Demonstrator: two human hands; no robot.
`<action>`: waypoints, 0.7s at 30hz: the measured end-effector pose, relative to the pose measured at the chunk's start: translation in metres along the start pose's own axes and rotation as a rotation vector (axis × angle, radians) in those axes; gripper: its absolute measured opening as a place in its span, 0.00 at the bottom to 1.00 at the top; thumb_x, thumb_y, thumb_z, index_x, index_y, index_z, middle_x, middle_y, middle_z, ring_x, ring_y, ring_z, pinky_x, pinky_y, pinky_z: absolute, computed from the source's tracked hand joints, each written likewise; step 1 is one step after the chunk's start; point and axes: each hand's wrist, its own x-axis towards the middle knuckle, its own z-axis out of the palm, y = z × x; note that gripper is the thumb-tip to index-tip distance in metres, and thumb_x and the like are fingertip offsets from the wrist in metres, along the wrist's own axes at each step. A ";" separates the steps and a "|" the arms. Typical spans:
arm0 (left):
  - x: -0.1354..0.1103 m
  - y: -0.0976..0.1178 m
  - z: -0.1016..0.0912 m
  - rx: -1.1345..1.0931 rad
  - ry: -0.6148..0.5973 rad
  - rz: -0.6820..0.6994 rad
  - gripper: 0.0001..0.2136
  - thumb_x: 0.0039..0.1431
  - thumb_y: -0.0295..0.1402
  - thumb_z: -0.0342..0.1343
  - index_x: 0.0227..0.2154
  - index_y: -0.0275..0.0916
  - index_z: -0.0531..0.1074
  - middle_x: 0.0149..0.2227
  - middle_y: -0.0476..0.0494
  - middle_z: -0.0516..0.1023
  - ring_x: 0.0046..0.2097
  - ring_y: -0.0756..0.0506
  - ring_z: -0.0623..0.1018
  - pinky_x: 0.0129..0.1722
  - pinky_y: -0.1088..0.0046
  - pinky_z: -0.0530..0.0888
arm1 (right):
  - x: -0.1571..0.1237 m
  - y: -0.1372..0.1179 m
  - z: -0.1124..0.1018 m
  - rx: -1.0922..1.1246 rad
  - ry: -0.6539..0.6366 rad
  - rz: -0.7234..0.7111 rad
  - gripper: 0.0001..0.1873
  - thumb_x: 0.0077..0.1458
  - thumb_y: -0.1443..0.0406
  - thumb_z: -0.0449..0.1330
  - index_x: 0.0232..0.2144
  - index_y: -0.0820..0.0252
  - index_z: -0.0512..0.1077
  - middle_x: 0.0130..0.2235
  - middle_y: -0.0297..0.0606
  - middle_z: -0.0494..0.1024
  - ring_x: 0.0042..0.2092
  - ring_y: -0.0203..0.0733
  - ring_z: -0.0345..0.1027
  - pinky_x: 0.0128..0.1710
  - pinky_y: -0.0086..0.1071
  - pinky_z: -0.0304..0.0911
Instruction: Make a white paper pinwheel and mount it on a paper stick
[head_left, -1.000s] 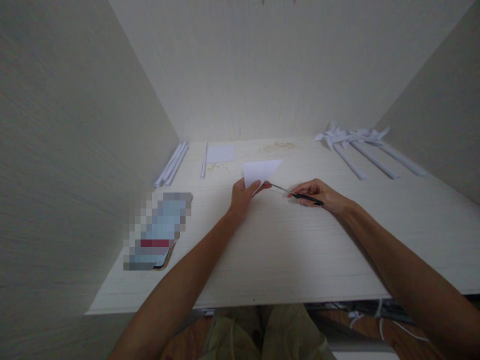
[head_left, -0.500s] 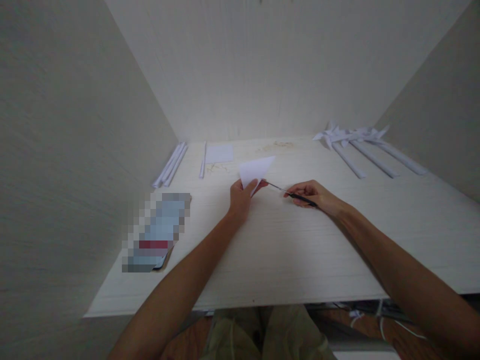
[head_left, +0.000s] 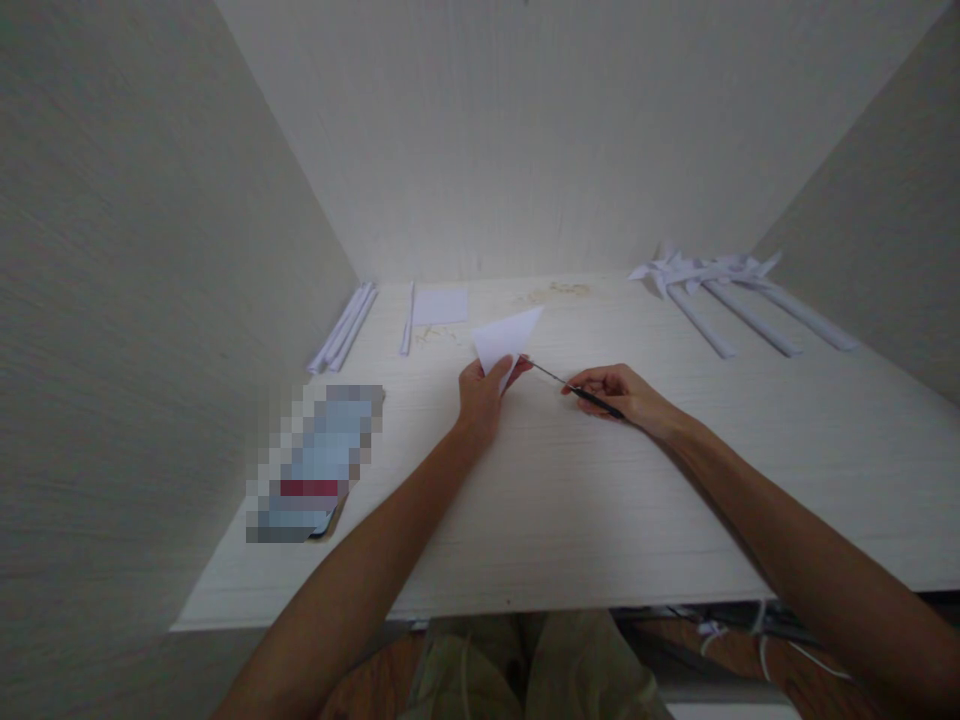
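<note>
My left hand (head_left: pixel 484 392) pinches the lower corner of a folded white paper triangle (head_left: pixel 506 337) and holds it up above the pale wooden desk (head_left: pixel 570 480). My right hand (head_left: pixel 619 393) is closed on the black handles of a pair of scissors (head_left: pixel 566 385). The thin blades point left and their tips reach the paper's lower edge, right beside my left fingers.
Rolled white paper sticks (head_left: pixel 343 327) lie at the back left, with one more stick (head_left: pixel 407 318) and a small white paper square (head_left: pixel 440 305) beside them. Paper pinwheels on sticks (head_left: pixel 720 290) lie at the back right. A blurred flat object (head_left: pixel 319 462) rests near the left wall.
The paper triangle and both hands have drifted slightly left, and the scissor tips have closed in on the paper's lower edge.
</note>
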 end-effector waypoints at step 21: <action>0.001 0.002 0.001 -0.049 0.066 -0.007 0.03 0.43 0.25 0.56 0.24 0.32 0.70 0.26 0.47 0.75 0.32 0.50 0.76 0.45 0.67 0.70 | 0.001 0.002 0.017 -0.241 0.136 -0.097 0.14 0.43 0.59 0.57 0.30 0.65 0.70 0.18 0.27 0.55 0.19 0.29 0.46 0.18 0.26 0.41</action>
